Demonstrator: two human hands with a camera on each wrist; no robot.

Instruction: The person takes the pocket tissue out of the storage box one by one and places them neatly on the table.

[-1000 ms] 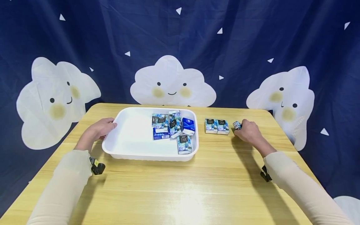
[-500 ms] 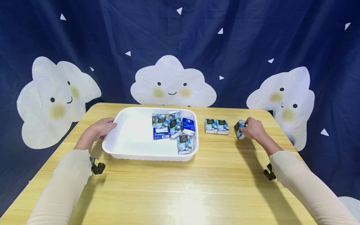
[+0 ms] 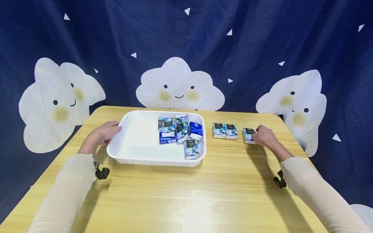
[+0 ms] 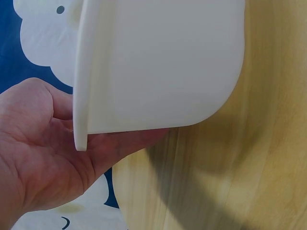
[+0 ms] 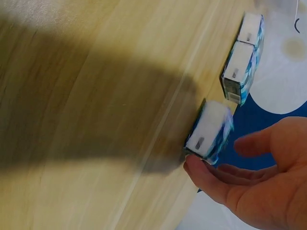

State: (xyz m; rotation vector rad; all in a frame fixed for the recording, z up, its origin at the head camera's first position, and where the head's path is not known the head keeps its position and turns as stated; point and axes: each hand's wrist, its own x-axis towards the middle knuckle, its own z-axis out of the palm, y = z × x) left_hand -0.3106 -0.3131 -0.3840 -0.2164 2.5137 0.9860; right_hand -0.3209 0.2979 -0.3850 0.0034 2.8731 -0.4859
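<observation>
My left hand [image 3: 106, 132] grips the left rim of a white plastic tray [image 3: 137, 160], thumb at the rim and fingers under its wall in the left wrist view. Several small tissue packs lie loose in the tray's right half, some floral with a black label and some plain blue, such as the blue pack [image 3: 195, 129]. My right hand [image 3: 263, 136] is at the right end of a floral tissue pack [image 3: 248, 136] lying flat on the table. In the right wrist view a fingertip touches that pack [image 5: 209, 127], and the thumb stands apart from it.
Two matching tissue packs [image 3: 224, 131] lie side by side between the tray and the single pack, with a small gap to it. All rest on a light wooden table [image 3: 163, 194]. A dark blue curtain [image 3: 244, 58] with white clouds hangs behind the far edge.
The pack at my right hand has gone from mostly hidden in the hand, through standing tilted, to lying flat, label up. The fingers have loosened from it. My left hand and the tray have stayed put.
</observation>
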